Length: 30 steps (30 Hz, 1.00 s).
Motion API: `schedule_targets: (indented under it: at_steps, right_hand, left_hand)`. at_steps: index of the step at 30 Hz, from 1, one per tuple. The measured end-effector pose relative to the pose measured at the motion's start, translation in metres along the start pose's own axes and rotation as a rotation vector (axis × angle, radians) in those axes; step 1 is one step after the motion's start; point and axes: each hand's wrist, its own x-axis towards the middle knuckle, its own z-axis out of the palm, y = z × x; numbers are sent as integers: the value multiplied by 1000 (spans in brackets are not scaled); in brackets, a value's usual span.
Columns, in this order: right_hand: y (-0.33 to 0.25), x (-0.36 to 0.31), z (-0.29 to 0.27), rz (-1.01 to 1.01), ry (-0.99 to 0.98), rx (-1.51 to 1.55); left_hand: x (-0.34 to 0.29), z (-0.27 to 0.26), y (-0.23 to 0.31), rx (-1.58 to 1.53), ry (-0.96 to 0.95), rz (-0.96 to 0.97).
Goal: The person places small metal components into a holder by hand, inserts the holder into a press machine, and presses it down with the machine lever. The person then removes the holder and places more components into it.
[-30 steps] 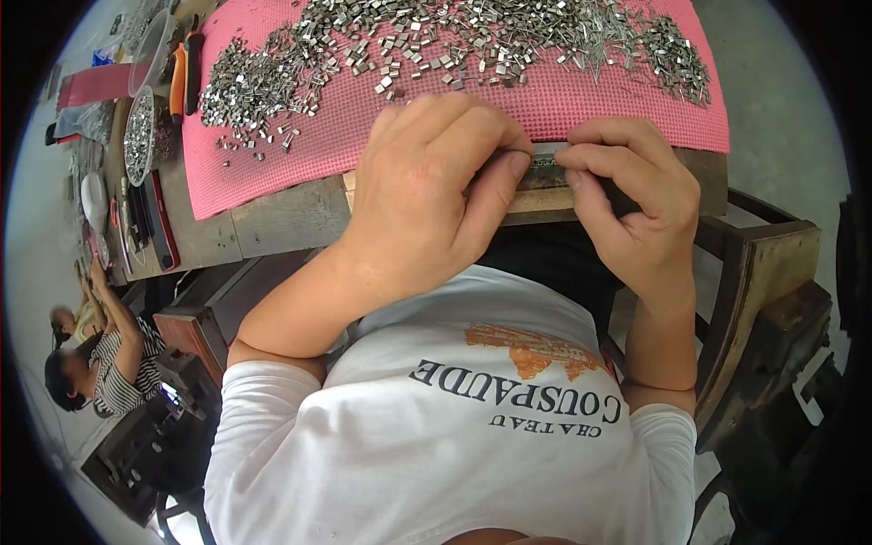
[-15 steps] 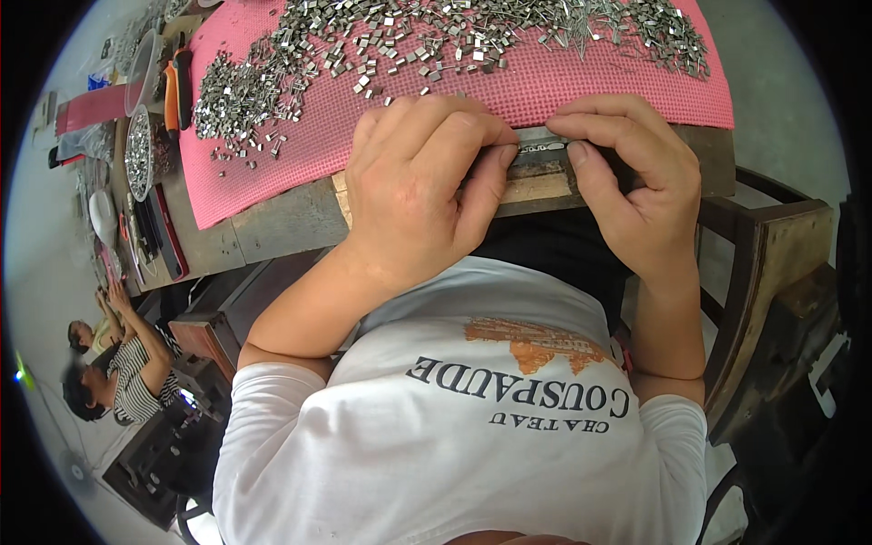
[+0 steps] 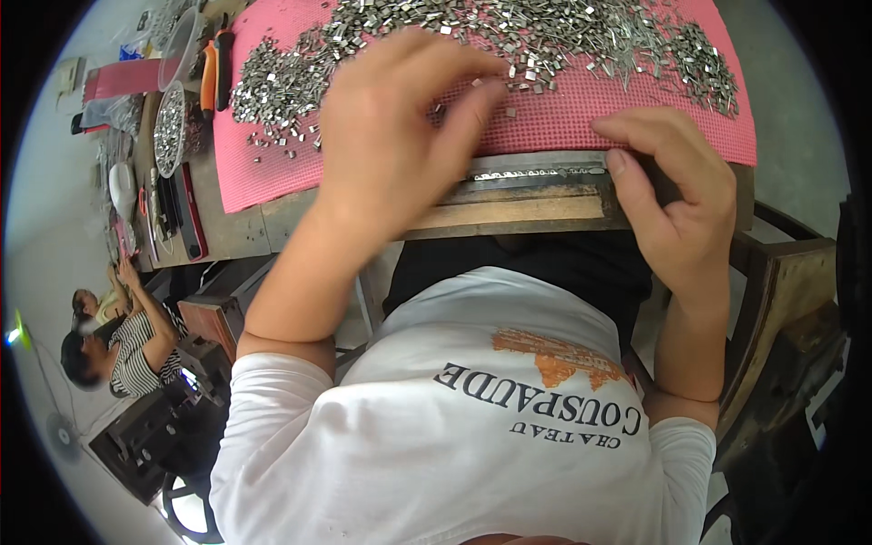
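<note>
My left hand (image 3: 391,127), slightly blurred, hangs over the pink mesh mat (image 3: 559,127). Its thumb and index finger are apart, their tips beside the loose small metal pieces (image 3: 536,68); nothing shows between them. At the table's front edge, a row of small silver links (image 3: 518,173) lies along a narrow grey metal strip (image 3: 536,162). My right hand (image 3: 677,191) is at the right end of that row. Its thumb tip touches or nearly touches the end, while the index finger is raised away from it. My left hand hides the strip's left end.
Orange-handled pliers (image 3: 210,77) lie left of the mat. Beside them stand clear plastic tubs, one holding small metal parts (image 3: 170,132). A pale wood block (image 3: 518,212) sits at the table edge. Far left, another person in a striped top (image 3: 141,363) sits working.
My left hand has left the links and moved up and left, over the metal pieces. More of the link row shows now. My right hand remains at its right end.
</note>
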Motion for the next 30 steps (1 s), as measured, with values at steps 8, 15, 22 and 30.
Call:
schedule_targets:
  at_steps: [8,15,22,30]
  right_hand:
    - [10,44,15,-151,-118,-157]
    - [17,61,38,-335,-173,-268]
    - [-1,62,41,-305,-252,-438]
    - [-2,54,45,-237,-193,-449]
  left_hand:
    - [22,4,-25,156,-97,76]
    - [21,3,-29,115,-142,-22]
    - [19,3,-29,116,-93,12]
    - [20,0,-32,107,-118,-23]
